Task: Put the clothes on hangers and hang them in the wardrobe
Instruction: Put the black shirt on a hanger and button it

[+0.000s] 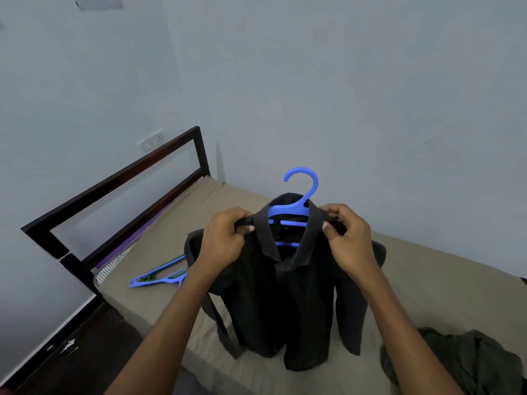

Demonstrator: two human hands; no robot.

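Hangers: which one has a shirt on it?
The blue hanger held up in both hands, inside the black shirt, hook poking out of the collar. The spare hangers lie bare on the bed, to the left.

The black shirt [285, 295] on its blue hanger [296, 212] occupies the bed [427, 280] centre. Spare hangers [159, 276] lie at 9 o'clock, a dark garment [456, 363] at 4 o'clock. Open mattress lies at 3 o'clock. The bed frame [114, 181] blocks 10 o'clock.
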